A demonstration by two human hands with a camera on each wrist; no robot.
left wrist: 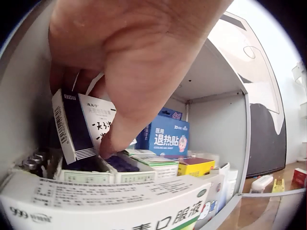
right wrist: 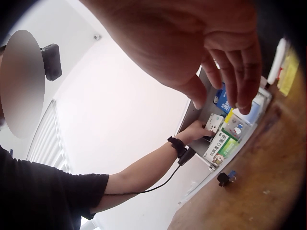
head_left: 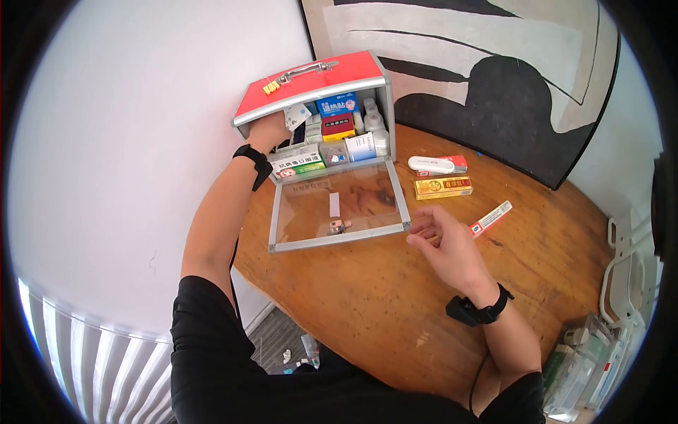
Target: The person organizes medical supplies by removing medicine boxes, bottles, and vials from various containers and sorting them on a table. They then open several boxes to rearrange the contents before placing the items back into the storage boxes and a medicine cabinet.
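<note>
A red-topped medicine case [head_left: 311, 83] stands on the wooden table with its clear front door [head_left: 304, 212] folded down. My left hand [head_left: 270, 133] reaches inside at the left. Between its thumb and fingers it grips a white and dark-blue medicine carton [left wrist: 79, 127], tilted above other cartons. In front of it lies a long white and green carton [head_left: 300, 165]. Farther right in the case are a blue carton [head_left: 337, 104], a red and yellow carton [head_left: 337, 127] and white bottles [head_left: 374, 121]. My right hand [head_left: 452, 253] hovers over the table, fingers loosely bent, holding nothing.
Right of the case lie a white pen-shaped device [head_left: 431, 165], a yellow carton [head_left: 445, 188] and a slim white-red carton [head_left: 492, 218]. A framed picture [head_left: 494, 92] leans behind. Clear plastic bins [head_left: 586, 367] stand at the right. A white wall [head_left: 155, 141] borders the left.
</note>
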